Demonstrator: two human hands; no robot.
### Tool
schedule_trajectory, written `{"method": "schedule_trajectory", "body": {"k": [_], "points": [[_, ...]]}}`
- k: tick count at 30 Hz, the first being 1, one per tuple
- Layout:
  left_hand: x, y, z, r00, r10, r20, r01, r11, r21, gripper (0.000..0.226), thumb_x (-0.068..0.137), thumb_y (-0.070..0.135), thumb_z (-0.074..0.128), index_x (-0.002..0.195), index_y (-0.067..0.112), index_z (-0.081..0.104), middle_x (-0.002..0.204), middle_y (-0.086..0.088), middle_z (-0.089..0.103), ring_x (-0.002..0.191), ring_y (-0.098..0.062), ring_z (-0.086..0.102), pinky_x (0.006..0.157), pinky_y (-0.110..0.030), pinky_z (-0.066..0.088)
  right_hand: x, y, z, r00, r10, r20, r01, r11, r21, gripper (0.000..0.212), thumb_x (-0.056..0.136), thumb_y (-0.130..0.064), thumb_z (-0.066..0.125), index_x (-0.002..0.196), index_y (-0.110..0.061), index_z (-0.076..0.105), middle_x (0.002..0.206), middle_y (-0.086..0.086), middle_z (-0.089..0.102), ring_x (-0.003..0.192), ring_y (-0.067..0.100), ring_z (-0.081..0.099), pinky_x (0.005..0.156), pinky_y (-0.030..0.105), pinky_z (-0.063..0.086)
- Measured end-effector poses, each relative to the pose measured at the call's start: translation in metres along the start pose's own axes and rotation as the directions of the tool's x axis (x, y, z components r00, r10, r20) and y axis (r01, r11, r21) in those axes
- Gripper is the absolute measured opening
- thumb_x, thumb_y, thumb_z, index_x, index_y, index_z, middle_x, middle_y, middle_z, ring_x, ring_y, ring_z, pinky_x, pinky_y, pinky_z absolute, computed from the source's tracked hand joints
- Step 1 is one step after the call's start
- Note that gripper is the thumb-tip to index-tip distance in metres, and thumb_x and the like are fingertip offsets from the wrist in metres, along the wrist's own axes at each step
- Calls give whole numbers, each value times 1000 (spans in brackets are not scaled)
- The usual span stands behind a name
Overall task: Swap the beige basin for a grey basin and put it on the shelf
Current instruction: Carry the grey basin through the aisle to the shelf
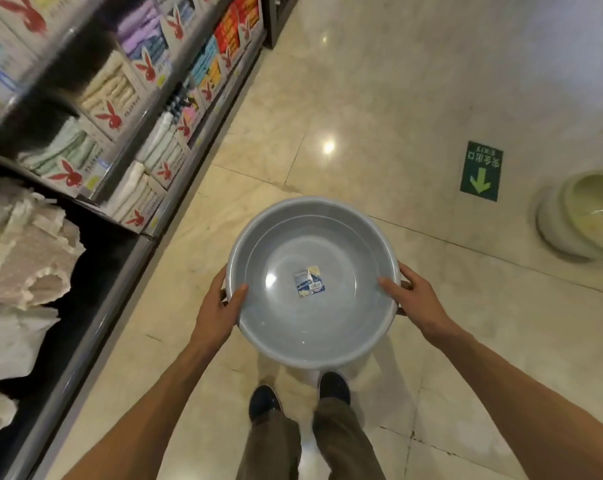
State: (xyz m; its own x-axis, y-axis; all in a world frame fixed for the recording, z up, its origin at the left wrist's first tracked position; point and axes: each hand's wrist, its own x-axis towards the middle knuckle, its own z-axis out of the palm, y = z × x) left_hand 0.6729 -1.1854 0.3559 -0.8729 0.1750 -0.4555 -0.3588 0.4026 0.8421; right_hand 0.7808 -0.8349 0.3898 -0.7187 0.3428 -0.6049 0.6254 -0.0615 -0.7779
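While both hands carried the grey basin (312,282) out over the aisle floor (379,98), the plainest risk was a slip: the left hand (220,308) and the right hand (409,294) each held only the rim, thumbs hooked over the inside edge and fingers curled beneath, at opposite sides. Smooth plastic and so shallow a hold would probably let the basin tip toward the far edge if either grip loosened. A second risk lay in the shelf (95,244) to the left, whose lower bays were already crowded with pale folded goods (23,251) and boxed towels (137,195); judged from this view, a free bay wide enough for the basin was not visible, so it might be wedged in crooked or knock stock down. Confusion of basins seemed unlikely, since the beige basins (584,216) lay on their sides on the floor well apart to the right, beside a green arrow sign (481,171).

As for the basin, it was round, wide and shallow, pale grey with a rolled lip, level and empty apart from a small blue-and-white label (309,281) stuck at the middle of its bottom. It hung just ahead of the person's shoes (300,393).
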Motion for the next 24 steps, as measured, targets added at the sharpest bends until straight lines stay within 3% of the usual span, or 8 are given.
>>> {"method": "schedule_trajectory", "body": {"k": [9,13,18,24], "points": [[-71,197,11,983,141,115,-145,989,22,56,100,42,66,152,45,45,129,-1,71,103,-26,76,71,-50,67,-126,-115,-96,973,-83,-215,110,987,119,51,97,-29,72,146,-29,58,105,1,80,87,16,79,67,28,64],[-105,270,24,966,214,146,-216,976,-4,62,93,54,69,150,46,46,129,0,71,106,-28,75,73,-51,67,-166,-155,-138,955,-137,-262,179,973,145,52,96,-32,73,146,-28,58,110,2,79,88,15,79,68,28,63],[-136,351,54,943,294,158,-295,955,-23,86,75,78,67,151,43,46,136,-2,67,112,-31,72,75,-54,66,-214,-198,-197,921,-193,-338,261,950,170,44,97,-33,71,140,-29,61,115,-2,76,98,16,76,66,27,63],[-140,429,114,910,359,208,-360,932,-33,71,91,62,62,155,39,43,134,-2,68,111,-27,73,81,-52,66,-239,-224,-273,882,-213,-419,323,923,210,39,98,-34,71,135,-29,64,114,-1,78,95,16,78,71,34,66]]}}
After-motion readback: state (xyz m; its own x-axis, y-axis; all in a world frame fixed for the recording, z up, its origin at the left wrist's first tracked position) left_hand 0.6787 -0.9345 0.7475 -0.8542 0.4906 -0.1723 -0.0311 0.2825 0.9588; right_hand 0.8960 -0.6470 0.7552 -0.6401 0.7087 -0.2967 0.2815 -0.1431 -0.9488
